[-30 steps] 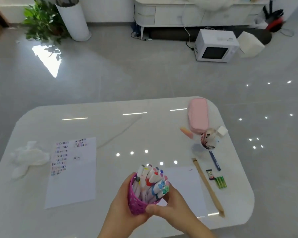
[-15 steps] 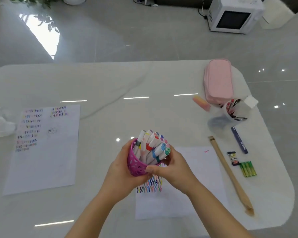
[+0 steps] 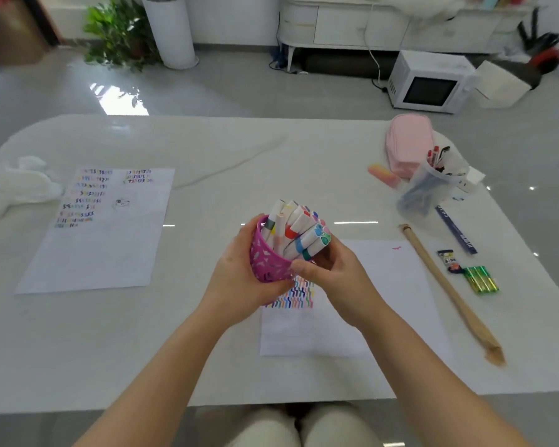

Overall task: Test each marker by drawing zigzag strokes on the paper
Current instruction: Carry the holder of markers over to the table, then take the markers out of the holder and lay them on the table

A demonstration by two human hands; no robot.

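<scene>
A magenta perforated cup (image 3: pixel 267 258) packed with several white markers (image 3: pixel 292 227) with coloured caps is held tilted above the table. My left hand (image 3: pixel 236 279) wraps its left side and bottom. My right hand (image 3: pixel 333 279) grips its lower right rim with thumb and fingers. Under the hands lies a white sheet of paper (image 3: pixel 397 295) with rows of coloured zigzag strokes (image 3: pixel 296 296), partly hidden by the cup. A second sheet (image 3: pixel 104 240) with coloured marks lies to the left.
At the right are a clear cup of pens (image 3: pixel 430 185), a pink pencil case (image 3: pixel 407 143), a pink eraser (image 3: pixel 384 175), a long wooden stick (image 3: pixel 449 291), a blue ruler (image 3: pixel 455 233) and green batteries (image 3: pixel 480 279). Crumpled white tissue (image 3: pixel 13 185) lies far left.
The view has tilted and drawn back, showing more of both forearms and the zigzag paper. Both hands keep holding the marker cup in about the same grip.
</scene>
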